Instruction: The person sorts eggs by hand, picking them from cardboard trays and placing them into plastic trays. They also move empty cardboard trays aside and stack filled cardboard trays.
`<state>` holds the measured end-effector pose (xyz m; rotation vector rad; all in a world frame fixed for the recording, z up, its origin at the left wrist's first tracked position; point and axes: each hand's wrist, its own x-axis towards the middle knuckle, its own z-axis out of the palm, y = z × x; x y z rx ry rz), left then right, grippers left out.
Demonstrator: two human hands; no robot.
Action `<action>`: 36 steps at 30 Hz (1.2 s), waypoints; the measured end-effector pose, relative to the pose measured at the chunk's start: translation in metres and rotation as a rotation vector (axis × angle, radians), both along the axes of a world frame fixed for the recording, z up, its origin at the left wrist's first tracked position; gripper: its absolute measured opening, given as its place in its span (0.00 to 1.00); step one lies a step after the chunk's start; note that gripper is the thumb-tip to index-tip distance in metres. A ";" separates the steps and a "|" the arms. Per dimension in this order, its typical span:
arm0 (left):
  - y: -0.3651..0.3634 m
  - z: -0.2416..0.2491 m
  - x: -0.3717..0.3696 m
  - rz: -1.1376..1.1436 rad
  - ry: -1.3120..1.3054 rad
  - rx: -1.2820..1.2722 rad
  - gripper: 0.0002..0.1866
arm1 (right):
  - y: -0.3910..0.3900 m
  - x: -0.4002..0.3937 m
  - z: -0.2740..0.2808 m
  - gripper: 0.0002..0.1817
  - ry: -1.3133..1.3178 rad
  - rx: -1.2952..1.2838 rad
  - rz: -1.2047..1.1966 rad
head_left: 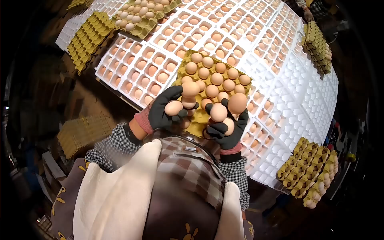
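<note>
Both hands wear dark gloves above a yellow egg tray (pixel 196 127) near the middle of the view. My left hand (pixel 163 110) is closed around several brown eggs (pixel 173 108). My right hand (pixel 231 134) likewise holds several eggs (pixel 218 113), kept between its fingers and palm. Under and beyond the hands, rows of eggs (pixel 212 91) sit in the tray's cups. The tray rests on white foam trays, and its near part is partly hidden by the hands.
White foam trays (pixel 134 80) with eggs spread across the table; foam trays with unfilled cells (pixel 298 94) lie at right. Yellow tray stacks stand at upper left (pixel 89 40), upper right (pixel 317 47) and lower right (pixel 308 168). Another person's hand (pixel 308 16) shows at top right.
</note>
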<state>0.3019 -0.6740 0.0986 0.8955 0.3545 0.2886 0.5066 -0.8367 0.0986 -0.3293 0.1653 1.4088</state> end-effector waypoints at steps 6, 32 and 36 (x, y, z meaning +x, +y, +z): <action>-0.056 -0.003 0.050 0.034 0.005 0.159 0.32 | -0.052 0.025 -0.016 0.35 0.364 0.098 -0.011; -0.100 -0.042 0.408 -0.302 0.507 1.514 0.26 | -0.118 0.331 -0.095 0.24 -1.503 -0.834 -0.537; -0.094 -0.082 0.447 -0.135 0.358 1.734 0.28 | -0.087 0.345 -0.105 0.23 -1.865 -1.078 -0.415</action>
